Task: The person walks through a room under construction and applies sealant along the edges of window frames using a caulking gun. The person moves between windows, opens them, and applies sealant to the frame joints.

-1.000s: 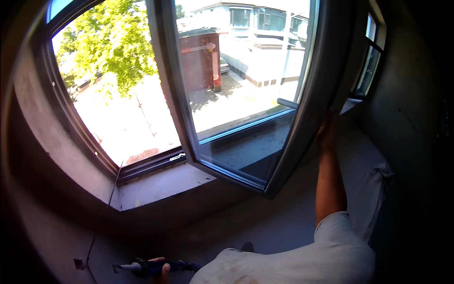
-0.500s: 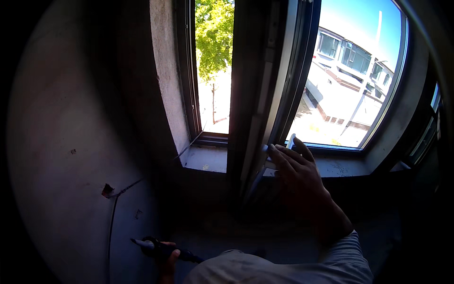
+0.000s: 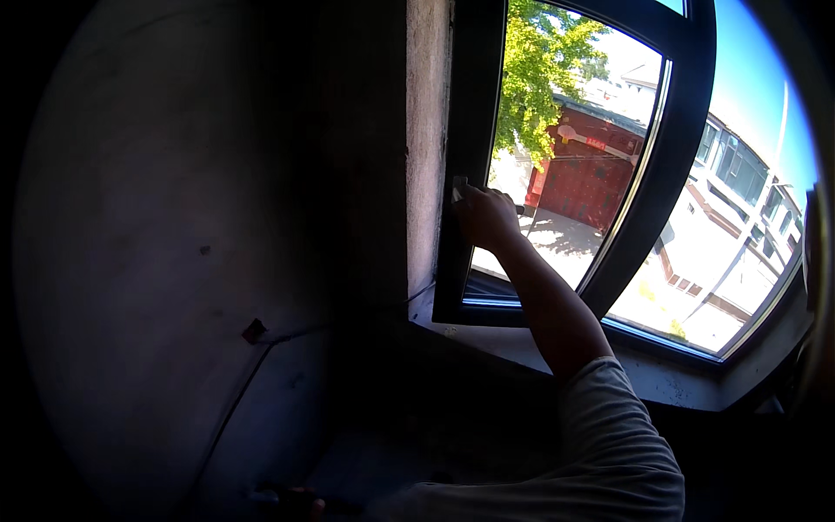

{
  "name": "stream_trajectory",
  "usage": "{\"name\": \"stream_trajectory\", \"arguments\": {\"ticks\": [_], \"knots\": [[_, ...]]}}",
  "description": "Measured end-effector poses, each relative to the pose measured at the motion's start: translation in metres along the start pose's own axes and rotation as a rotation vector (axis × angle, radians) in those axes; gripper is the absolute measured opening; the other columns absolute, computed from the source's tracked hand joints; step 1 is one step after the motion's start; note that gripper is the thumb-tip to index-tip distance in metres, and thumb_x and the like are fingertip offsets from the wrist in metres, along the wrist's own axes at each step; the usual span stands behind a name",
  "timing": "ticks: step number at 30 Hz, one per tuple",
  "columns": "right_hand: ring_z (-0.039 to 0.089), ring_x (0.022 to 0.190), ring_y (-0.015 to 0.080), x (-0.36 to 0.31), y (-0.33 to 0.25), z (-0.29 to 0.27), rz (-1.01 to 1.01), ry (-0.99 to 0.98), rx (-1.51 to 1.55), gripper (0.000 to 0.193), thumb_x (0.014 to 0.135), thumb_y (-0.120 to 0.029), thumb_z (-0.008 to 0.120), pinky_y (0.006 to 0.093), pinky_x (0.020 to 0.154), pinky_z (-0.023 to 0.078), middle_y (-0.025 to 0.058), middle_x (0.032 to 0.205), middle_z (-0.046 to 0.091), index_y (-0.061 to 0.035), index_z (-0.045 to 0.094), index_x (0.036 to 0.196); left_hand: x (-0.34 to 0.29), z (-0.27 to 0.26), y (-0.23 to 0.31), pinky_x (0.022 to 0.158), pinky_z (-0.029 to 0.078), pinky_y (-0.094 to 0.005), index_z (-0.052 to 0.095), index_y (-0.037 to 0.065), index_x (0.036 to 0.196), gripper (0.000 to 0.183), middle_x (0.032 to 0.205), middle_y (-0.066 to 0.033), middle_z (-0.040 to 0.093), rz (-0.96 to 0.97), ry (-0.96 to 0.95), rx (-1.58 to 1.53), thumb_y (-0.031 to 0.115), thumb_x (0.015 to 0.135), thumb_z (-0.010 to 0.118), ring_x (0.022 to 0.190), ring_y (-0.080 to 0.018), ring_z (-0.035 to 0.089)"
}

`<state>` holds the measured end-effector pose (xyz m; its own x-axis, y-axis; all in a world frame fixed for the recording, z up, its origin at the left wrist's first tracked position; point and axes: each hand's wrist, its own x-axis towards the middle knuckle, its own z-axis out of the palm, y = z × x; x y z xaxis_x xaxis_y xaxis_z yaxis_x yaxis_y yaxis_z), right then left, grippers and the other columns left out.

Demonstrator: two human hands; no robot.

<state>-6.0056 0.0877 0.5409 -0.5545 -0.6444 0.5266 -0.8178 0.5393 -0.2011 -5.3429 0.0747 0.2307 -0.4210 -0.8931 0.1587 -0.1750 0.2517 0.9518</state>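
My right hand (image 3: 487,213), arm stretched forward, is closed around the handle (image 3: 459,186) on the left stile of a dark-framed window sash (image 3: 448,278). The sash now lies across the left part of the window opening, close to the frame; whether it sits flush cannot be made out. Low in the picture, in deep shadow, my left hand (image 3: 315,505) shows only in part, its fingers around a caulking gun (image 3: 270,498) whose pale nozzle points left. Most of that tool is hidden by darkness and the lower edge.
A black cable (image 3: 230,418) comes from a hole (image 3: 254,331) in the bare plaster wall (image 3: 130,304) and runs toward the window corner. The pale sill (image 3: 652,383) lies below the window. Outside stand a tree (image 3: 535,78), a red gate (image 3: 587,170) and a white building.
The sash has swung from edge-on to lying across the left opening, my right hand moving left with it and gripping its handle. My left hand and the caulking gun sit lower in view.
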Motion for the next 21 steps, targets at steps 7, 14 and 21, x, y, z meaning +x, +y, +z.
{"name": "stream_trajectory", "arguments": {"ticks": [7,14,21], "knots": [[0.069,0.108,0.0347,0.074,0.014,0.035,0.035,0.028,-0.187,0.037,0.098,-0.027,0.053,0.0520,0.097,0.050,0.0193,0.111,0.070,-0.0078,0.064,0.128,-0.085,-0.002,0.016,0.099,0.050,-0.0403,0.060,0.001,0.118,0.042,0.109,-0.0089,0.066,-0.125,0.211,0.050,0.018,0.087,0.084,0.101,-0.0228,0.062],[0.066,0.116,0.0413,0.110,0.060,0.053,0.163,0.013,-0.105,0.049,0.095,-0.036,0.054,0.0521,0.106,0.047,0.0258,0.121,0.069,-0.0027,0.063,0.129,-0.151,0.011,0.041,0.102,0.048,-0.0435,0.061,0.002,0.117,0.042,0.113,-0.0098,0.066,-0.090,0.343,0.251,0.021,0.087,0.084,0.104,-0.0252,0.063],[0.051,0.130,0.0443,0.042,-0.015,0.080,-0.313,0.649,0.185,0.056,0.087,-0.025,0.071,0.0558,0.113,0.038,0.0242,0.136,0.058,-0.0021,0.059,0.136,-0.261,-0.001,0.055,0.106,0.046,-0.0433,0.058,0.002,0.125,0.048,0.116,-0.0121,0.066,-0.277,0.533,0.106,0.027,0.091,0.080,0.110,-0.0260,0.063]]}}
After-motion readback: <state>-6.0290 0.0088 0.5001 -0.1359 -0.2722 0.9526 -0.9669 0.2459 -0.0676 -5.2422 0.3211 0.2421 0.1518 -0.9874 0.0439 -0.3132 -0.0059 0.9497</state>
